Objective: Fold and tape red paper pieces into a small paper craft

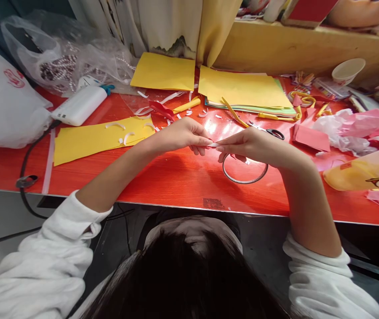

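Head view: left hand (191, 136) and right hand (247, 142) meet over the tabletop, fingertips nearly touching. Both grips are closed in a pinch on a small pale pinkish-white strip (213, 145), one on each side; it sits between the fingertips, mostly covered, so exact shape can't be told. Two-sided pinch probably because the piece is tiny and light; fingertips alone leave its middle in sight. Thin round hoop with a greyish rim (245, 182) lies under the right hand, contact unclear. Scissors with black handles (275, 133) lie just behind that hand, partly hidden, likely kept there for easy reach.

Long yellow paper sheet (89, 141) lies flat at left, curled white scraps on it. Another yellow sheet (164, 73) and a layered paper stack with yellow on top (242, 91) sit at the back, seemingly pushed there to free the working spot.

Surface: glossy red wood-grain tabletop (162, 181), scraps scattered, light glaring near the hands. White plastic bag (3, 97) and white box-shaped device with a black cable (79, 104) at left; white paper cup (348, 71) back right. Room: pale curtain (172, 26) behind, yellowish ledge (275, 44) holding clutter.
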`<state>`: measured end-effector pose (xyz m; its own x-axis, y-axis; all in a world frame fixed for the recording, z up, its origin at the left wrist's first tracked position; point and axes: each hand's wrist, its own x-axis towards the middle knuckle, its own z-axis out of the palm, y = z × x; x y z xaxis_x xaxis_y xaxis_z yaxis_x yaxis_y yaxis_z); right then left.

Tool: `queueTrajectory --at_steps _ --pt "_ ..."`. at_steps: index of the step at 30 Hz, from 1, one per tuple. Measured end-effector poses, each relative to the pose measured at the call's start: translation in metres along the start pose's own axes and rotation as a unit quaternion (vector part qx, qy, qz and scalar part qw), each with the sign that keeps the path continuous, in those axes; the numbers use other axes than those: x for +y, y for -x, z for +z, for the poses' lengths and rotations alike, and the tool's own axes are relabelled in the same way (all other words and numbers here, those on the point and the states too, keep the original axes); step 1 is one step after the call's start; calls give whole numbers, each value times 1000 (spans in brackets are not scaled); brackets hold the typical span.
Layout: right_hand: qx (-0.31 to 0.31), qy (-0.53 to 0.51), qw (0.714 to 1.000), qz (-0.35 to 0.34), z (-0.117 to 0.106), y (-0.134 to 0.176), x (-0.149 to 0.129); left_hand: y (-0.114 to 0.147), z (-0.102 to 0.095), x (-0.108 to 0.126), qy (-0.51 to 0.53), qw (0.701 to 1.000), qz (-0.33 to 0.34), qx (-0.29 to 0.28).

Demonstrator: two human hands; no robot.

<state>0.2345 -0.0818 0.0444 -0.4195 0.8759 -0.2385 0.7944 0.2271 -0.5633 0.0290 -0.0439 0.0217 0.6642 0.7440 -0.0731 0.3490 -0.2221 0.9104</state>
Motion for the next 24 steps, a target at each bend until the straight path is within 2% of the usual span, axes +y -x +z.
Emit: queueTrajectory --at_steps 12,18,20,24 --pt "-54 -78 995 -30 2 3 -3 5 -13 1 -18 1000 -7 -15" --pt "-69 -113 991 -9 7 1 -1 6 -19 0 -10 1000 -14 4" --pt "-64 -126 990 1 8 0 1 7 -22 3 -8 1000 -20 16" --pt "-6 -117 993 16 6 -1 2 12 -25 11 -9 999 -31 25"
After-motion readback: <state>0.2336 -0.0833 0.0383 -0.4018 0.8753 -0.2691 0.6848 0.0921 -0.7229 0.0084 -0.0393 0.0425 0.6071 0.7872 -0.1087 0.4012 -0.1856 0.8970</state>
